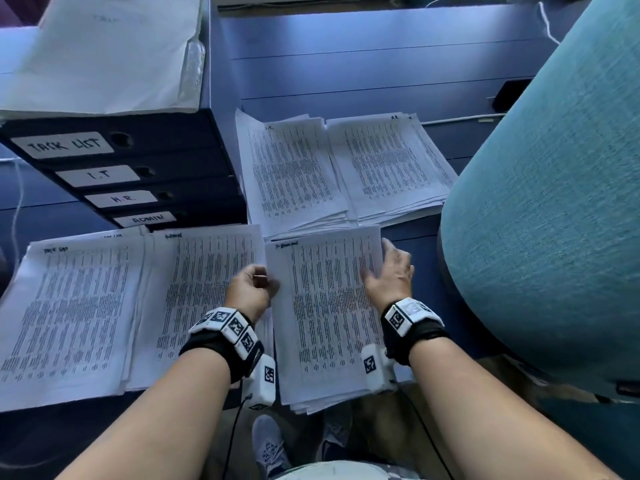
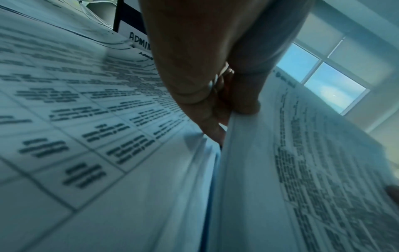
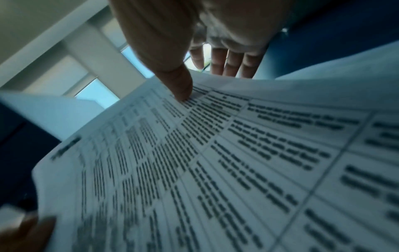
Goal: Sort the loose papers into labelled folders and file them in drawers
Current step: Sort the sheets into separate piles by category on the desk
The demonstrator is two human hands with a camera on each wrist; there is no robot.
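Got my left hand [image 1: 251, 289] pinching the paper stack [image 1: 332, 317] edge, right hand [image 1: 389, 271] gripping its opposite side.

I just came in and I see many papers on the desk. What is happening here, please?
A person is sorting printed sheets into stacks. The left hand pinches the left edge of the nearest stack, and the right hand holds its right edge. Four other stacks lie around it. The labelled drawers (Task List, I.T, H.R, Admin) stand at the left, all shut.
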